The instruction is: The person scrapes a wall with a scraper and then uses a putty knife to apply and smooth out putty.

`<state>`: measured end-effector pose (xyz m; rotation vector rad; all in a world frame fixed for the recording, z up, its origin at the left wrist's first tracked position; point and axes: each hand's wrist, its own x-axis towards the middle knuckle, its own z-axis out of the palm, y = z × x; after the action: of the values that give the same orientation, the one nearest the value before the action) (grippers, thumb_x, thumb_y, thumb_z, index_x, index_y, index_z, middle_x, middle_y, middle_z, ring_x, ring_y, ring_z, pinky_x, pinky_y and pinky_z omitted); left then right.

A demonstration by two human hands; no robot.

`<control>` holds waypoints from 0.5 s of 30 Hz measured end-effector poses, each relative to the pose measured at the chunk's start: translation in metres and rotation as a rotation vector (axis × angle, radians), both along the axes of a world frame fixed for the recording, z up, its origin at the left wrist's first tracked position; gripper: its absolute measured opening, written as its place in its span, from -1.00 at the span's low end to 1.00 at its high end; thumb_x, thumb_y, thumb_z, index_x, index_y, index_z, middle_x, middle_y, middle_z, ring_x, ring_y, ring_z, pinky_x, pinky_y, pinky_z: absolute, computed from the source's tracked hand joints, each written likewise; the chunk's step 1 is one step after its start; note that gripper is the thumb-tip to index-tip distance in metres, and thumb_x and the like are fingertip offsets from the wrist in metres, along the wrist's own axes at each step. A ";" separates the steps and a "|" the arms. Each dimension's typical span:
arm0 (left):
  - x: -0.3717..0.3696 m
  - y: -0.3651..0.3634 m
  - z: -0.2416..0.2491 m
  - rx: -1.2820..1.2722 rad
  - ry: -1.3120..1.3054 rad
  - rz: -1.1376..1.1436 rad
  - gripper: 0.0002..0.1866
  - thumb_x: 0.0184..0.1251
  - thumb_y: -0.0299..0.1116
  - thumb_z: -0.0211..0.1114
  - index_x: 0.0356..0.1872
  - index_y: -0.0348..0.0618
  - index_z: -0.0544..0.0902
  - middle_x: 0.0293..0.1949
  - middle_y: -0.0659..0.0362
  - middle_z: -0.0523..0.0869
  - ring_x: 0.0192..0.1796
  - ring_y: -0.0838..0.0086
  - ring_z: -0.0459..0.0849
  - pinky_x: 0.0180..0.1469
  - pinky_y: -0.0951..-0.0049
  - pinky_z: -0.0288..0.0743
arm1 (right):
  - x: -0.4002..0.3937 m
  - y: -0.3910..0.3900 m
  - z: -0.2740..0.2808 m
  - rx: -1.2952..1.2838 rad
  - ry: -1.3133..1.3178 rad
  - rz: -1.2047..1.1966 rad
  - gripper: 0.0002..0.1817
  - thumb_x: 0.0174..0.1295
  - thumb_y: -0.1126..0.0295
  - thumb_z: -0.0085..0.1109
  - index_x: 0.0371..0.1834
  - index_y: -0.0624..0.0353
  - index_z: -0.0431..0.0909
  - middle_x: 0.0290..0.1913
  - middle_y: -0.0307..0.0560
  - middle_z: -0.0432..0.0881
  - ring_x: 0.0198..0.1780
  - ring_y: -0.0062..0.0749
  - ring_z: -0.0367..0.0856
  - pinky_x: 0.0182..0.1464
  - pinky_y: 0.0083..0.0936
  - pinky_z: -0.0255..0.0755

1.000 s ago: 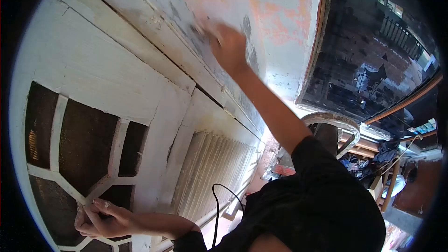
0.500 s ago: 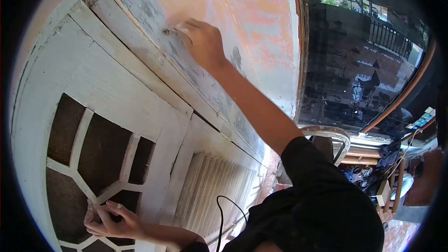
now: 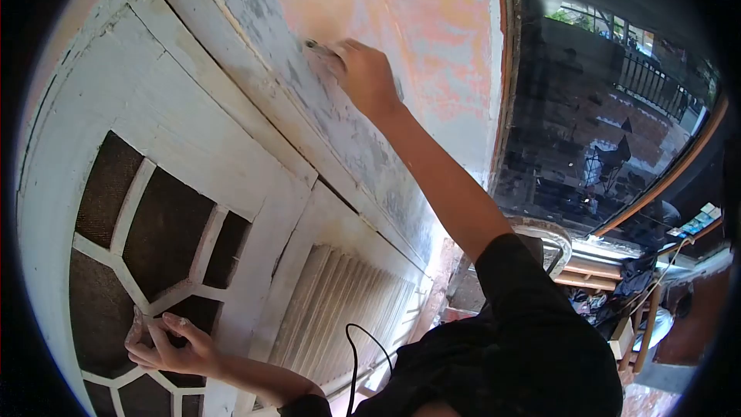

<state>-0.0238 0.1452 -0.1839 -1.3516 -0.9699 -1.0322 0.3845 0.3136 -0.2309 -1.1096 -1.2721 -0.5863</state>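
Our left hand (image 3: 168, 346) sits low at the left of the view, its fingers curled around a white bar of the lattice grille (image 3: 147, 262), gripping it where several bars meet. Behind the bars we see dark mesh panes, and the grille fills the rounded white door panel (image 3: 177, 131) that spreads across the left side. Just right of the hand a white upright rail rises, and beside it lies a slatted louvre section (image 3: 343, 309), also white. A black cable (image 3: 356, 355) loops in front of the louvre's lower end, near our dark sleeve (image 3: 517, 340).

Further right and higher, our right hand (image 3: 369, 77) is raised against the worn frame board (image 3: 340, 131), where grey patches show through the white paint. Its fingers are closed on a small scraping or sanding tool (image 3: 318, 48), whose tip presses on the board; we cannot tell exactly what kind of tool it is. Above the board the wall (image 3: 417, 23) is blotched orange and pale.

At the far right a dark glass pane (image 3: 602, 123) reflects railings and a building, and below it lie stacked planks and clutter (image 3: 617, 286).
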 end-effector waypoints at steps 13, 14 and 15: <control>0.012 -0.003 0.003 0.009 0.015 -0.053 -0.77 0.18 -0.23 0.15 -0.41 -0.18 0.63 -0.25 0.10 0.52 -0.21 0.26 0.44 -0.18 0.24 0.15 | 0.038 -0.015 -0.065 -0.367 -0.188 -0.205 -0.85 0.17 0.38 0.04 -0.29 0.12 0.59 -0.34 -0.04 0.58 -0.36 -0.08 0.58 -0.28 -0.30 0.48; 0.008 -0.003 0.002 -0.005 0.016 -0.020 -0.75 0.19 -0.23 0.14 -0.41 -0.21 0.63 -0.21 0.10 0.53 -0.22 0.28 0.44 -0.17 0.25 0.15 | 0.033 -0.015 -0.024 -0.246 -0.164 -0.168 -0.86 0.17 0.39 0.05 -0.29 0.13 0.59 -0.34 -0.02 0.58 -0.34 -0.07 0.58 -0.28 -0.30 0.48; 0.007 -0.003 0.001 -0.008 0.025 -0.018 -0.75 0.19 -0.23 0.14 -0.41 -0.21 0.63 -0.21 0.10 0.53 -0.22 0.28 0.44 -0.17 0.25 0.15 | 0.025 -0.016 0.008 -0.122 -0.136 -0.134 -0.86 0.17 0.40 0.06 -0.28 0.14 0.59 -0.33 0.00 0.58 -0.33 -0.07 0.58 -0.28 -0.31 0.48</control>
<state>-0.0169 0.1418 -0.1826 -1.3790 -0.9463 -1.0237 0.4091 0.2979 -0.2231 -1.2807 -1.3720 -0.7013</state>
